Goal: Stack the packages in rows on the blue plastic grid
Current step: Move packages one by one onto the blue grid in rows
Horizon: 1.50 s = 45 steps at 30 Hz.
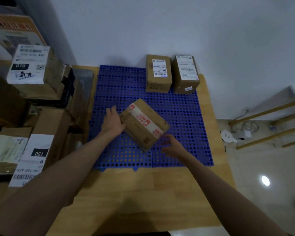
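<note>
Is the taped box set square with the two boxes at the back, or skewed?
Skewed: the taped box sits diagonal to the back boxes, between both hands.

This looks like a small parcel-sorting or mailroom corner in a plain room. Cardboard boxes with printed shipping labels and barcodes are piled at nine o'clock, and two more labelled boxes stand at twelve o'clock on a blue plastic grid. The grid lies on a wooden table against a bare white wall.
</note>
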Each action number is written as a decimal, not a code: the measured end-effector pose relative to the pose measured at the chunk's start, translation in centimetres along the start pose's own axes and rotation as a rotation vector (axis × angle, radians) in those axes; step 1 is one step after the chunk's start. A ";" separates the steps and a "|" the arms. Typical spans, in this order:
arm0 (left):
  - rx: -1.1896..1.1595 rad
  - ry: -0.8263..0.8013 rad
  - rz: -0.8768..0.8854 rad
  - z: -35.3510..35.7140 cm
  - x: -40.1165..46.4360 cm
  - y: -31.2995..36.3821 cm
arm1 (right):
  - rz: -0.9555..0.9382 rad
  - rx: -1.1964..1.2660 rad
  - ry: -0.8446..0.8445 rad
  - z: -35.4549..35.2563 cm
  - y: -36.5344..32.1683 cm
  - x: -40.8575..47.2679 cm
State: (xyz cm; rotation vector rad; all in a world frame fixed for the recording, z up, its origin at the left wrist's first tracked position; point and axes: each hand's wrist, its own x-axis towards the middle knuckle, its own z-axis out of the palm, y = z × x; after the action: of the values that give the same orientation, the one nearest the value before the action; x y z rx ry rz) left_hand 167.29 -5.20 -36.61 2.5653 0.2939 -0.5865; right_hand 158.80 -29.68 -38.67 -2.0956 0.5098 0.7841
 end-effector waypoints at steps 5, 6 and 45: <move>0.012 -0.196 -0.179 0.5 1.6 0.4 | -0.004 0.125 0.186 -1.1 -2.4 3.2; -0.019 -0.296 -0.154 0.8 1.7 0.5 | -0.029 0.101 0.168 -1.0 -3.0 3.8; 0.120 -0.140 0.061 -7.6 12.7 6.6 | -0.224 -0.205 -0.056 -5.7 -17.8 11.6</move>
State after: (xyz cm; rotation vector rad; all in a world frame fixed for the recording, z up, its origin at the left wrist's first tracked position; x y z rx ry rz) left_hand 183.22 -5.80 -33.64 2.6208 0.1361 -0.7781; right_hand 179.77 -24.86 -34.01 -2.2636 0.1651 0.7879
